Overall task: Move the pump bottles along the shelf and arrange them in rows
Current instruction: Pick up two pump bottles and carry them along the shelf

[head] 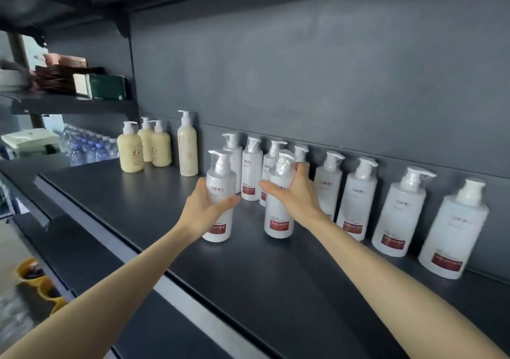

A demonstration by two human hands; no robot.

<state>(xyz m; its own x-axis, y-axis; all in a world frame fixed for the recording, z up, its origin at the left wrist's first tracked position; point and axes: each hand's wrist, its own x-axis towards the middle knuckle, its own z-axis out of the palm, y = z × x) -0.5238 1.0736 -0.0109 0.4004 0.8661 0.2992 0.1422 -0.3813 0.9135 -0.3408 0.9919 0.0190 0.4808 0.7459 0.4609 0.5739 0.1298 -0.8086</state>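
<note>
Several white pump bottles with red labels stand on a dark shelf (pixel 248 276). My left hand (pixel 205 211) grips one white bottle (pixel 220 182) in front of the back row. My right hand (pixel 296 193) grips a second white bottle (pixel 278 220) just to its right. Behind them a row of white bottles (pixel 251 168) lines the back wall and runs on to the right, ending with a large one (pixel 452 237).
At the shelf's left end stand three round cream pump bottles (pixel 130 150) and a tall cream one (pixel 187 146). A higher shelf at left holds boxes (pixel 106 86). Water bottles (pixel 88 148) sit beyond. Yellow cups (pixel 27 270) lie below left.
</note>
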